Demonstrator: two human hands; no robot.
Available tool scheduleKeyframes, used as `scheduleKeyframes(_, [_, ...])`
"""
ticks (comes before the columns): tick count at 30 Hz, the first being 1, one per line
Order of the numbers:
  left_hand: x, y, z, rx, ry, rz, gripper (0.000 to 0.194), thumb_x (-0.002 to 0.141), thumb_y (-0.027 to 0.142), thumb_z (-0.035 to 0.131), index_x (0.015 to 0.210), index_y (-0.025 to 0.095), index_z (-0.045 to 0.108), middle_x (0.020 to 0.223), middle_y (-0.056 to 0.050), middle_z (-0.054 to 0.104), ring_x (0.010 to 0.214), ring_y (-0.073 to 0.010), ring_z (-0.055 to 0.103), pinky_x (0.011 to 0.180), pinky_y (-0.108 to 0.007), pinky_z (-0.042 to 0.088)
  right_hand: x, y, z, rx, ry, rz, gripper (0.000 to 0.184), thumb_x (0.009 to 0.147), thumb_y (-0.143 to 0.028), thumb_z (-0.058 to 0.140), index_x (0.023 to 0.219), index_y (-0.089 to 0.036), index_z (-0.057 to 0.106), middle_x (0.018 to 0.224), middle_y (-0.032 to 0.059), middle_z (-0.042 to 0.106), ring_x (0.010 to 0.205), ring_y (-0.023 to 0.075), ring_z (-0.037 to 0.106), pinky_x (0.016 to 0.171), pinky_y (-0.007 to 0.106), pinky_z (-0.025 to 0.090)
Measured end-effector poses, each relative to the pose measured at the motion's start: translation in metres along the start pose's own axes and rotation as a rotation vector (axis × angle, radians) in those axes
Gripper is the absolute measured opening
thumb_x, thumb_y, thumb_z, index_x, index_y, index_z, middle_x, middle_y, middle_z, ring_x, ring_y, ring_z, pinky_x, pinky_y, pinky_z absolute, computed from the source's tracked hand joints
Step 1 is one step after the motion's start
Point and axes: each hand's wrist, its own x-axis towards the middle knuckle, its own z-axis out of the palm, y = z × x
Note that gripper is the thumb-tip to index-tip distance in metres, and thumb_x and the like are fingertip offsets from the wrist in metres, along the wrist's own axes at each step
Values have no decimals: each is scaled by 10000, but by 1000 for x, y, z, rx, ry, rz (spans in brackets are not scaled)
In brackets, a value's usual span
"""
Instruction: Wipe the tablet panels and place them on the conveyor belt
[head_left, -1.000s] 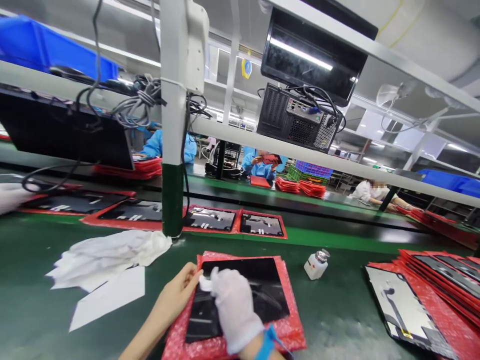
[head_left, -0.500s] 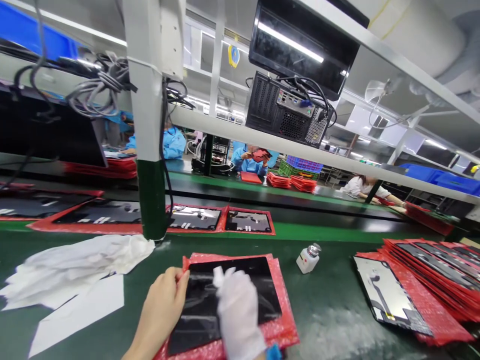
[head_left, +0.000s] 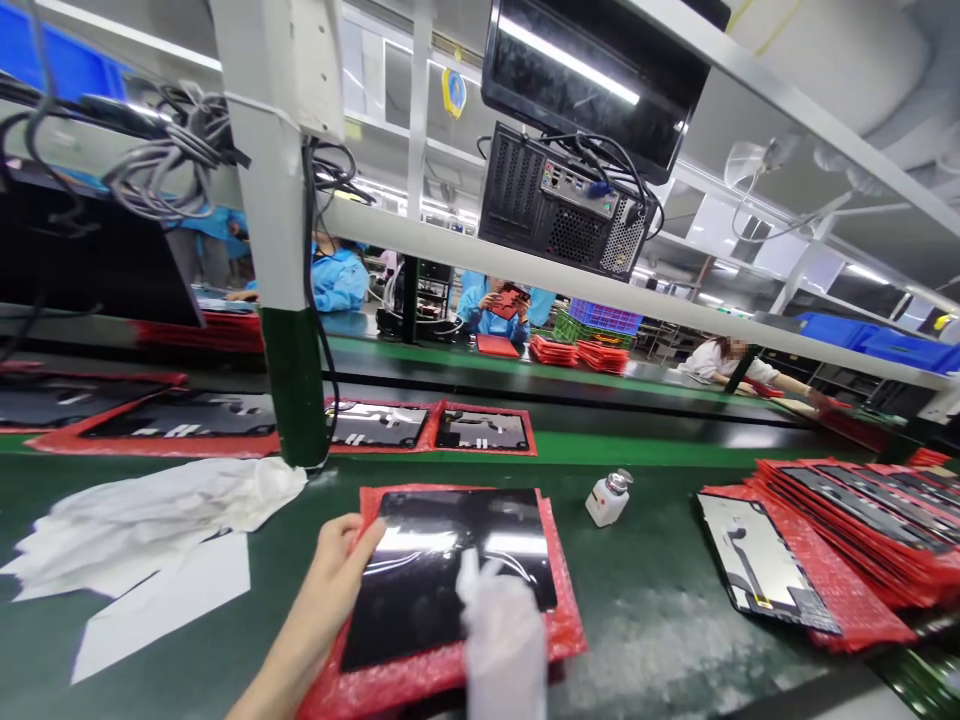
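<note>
A glossy black panel (head_left: 439, 570) lies on a red bubble-wrap sheet (head_left: 375, 690) on the green bench in front of me. My bare left hand (head_left: 334, 585) rests on the panel's left edge, with the thumb on the glass and the fingers curled along the side. My right hand (head_left: 502, 635), in a white glove, is over the panel's lower right part; it is smeared by motion, and a bit of white cloth sticks up from it.
White cloths (head_left: 150, 520) and a paper sheet (head_left: 161, 605) lie at the left. A small white bottle (head_left: 606, 498) stands right of the panel. Red-wrapped panels are stacked at the right (head_left: 847, 540). A green-based post (head_left: 292, 390) rises behind. Other workers sit beyond the conveyor.
My gloved right hand has slid down the panel from its upper left toward its lower right. The left hand has stayed on the left edge. My view has shifted rightward.
</note>
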Motion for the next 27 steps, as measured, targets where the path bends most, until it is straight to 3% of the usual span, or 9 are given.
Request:
scheduleKeyframes(2, [-4, 0, 3, -210, -65, -100, 523, 686, 519, 687, 1108, 257, 524, 1011, -23, 720, 933, -225, 683, 782, -329, 523, 14, -40, -1, 149, 33, -145, 317, 902, -170, 477, 1190, -99, 590, 780, 113, 626, 607, 213, 547, 493, 328, 435])
scheduleKeyframes(4, [-10, 5, 2, -319, -158, -144, 617, 666, 476, 745, 1208, 259, 543, 1228, -53, 693, 1126, -245, 645, 910, -331, 510, 39, -53, -6, 242, 25, -250, 327, 912, -146, 477, 1219, -80, 568, 893, 125, 648, 736, 217, 595, 622, 337, 501])
scheduleKeyframes(7, [-19, 17, -1, -425, -289, -191, 699, 641, 471, 788, 1265, 254, 562, 1345, -58, 648, 1252, -271, 577, 1010, -335, 475, 94, -21, -14, 242, -71, -224, 341, 969, -145, 433, 1287, -56, 517, 957, 139, 643, 811, 223, 598, 661, 343, 495])
scheduleKeyframes(9, [-23, 24, -1, -454, -300, -207, 751, 615, 481, 810, 1289, 262, 562, 1385, -51, 624, 1312, -277, 523, 1041, -332, 458, 132, 11, -19, 221, -251, -225, 308, 988, -210, 439, 1247, -99, 564, 986, 124, 650, 831, 216, 595, 663, 326, 481])
scheduleKeyframes(12, [-23, 29, 1, -457, -244, -176, 742, 583, 466, 832, 1257, 259, 600, 1423, -41, 593, 1389, -269, 429, 1100, -314, 395, 174, 44, -27, 197, -505, -357, 188, 947, -146, 503, 960, -158, 690, 840, 48, 669, 744, 178, 585, 640, 282, 434])
scheduleKeyframes(15, [-19, 27, -1, -522, -210, -220, 620, 659, 418, 789, 1229, 240, 623, 1387, -45, 624, 1382, -236, 441, 1136, -293, 336, 190, 59, -41, 230, -557, -446, 193, 914, -117, 555, 794, -175, 696, 723, 2, 659, 655, 146, 559, 605, 266, 383])
scheduleKeyframes(18, [-14, 27, -6, -651, -262, -336, 530, 733, 296, 732, 1245, 251, 603, 1215, -50, 730, 1184, -237, 636, 1036, -327, 466, 194, 78, -64, 229, -450, -439, 189, 939, -146, 540, 820, -167, 686, 768, 23, 673, 689, 157, 564, 614, 275, 379])
scheduleKeyframes(22, [-12, 32, -2, -674, -271, -467, 415, 737, 100, 656, 1133, 222, 630, 893, -30, 794, 776, -219, 760, 768, -327, 594, 189, 104, -87, 203, -102, -311, 249, 1000, -222, 448, 895, -170, 668, 819, 63, 640, 775, 189, 559, 700, 305, 427])
scheduleKeyframes(27, [-17, 40, 12, -684, -328, -597, 223, 840, 263, 586, 998, 135, 677, 673, -84, 753, 676, -272, 750, 649, -385, 604, 117, 91, -64, 206, 77, -293, 362, 988, -142, 402, 1317, -194, 543, 914, 88, 671, 772, 196, 577, 686, 330, 480])
